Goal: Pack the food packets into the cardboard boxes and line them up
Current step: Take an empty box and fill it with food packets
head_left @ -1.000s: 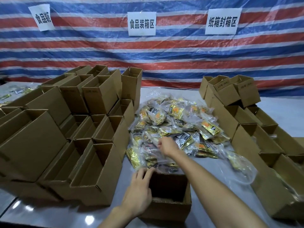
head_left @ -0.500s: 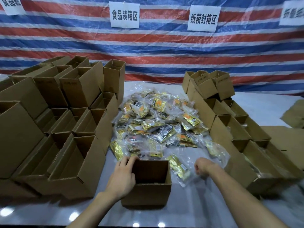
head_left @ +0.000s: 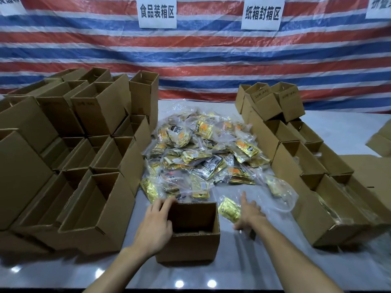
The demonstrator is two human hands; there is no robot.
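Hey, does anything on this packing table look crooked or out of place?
Two boxes perched on the far end of the right-hand row sit tilted, not lined up. One gold packet lies apart from the pile, beside the open box, by the right hand. No damage shows.

A red, white and blue striped tarpaulin (head_left: 201, 60) hangs as backdrop, with white paper signs reading 食品装箱区 (head_left: 157, 12) and 纸箱封箱区 (head_left: 262, 13) along its top, cut-off signs (head_left: 379, 6) at its upper corners, and a glossy grey table (head_left: 243, 269) below it.
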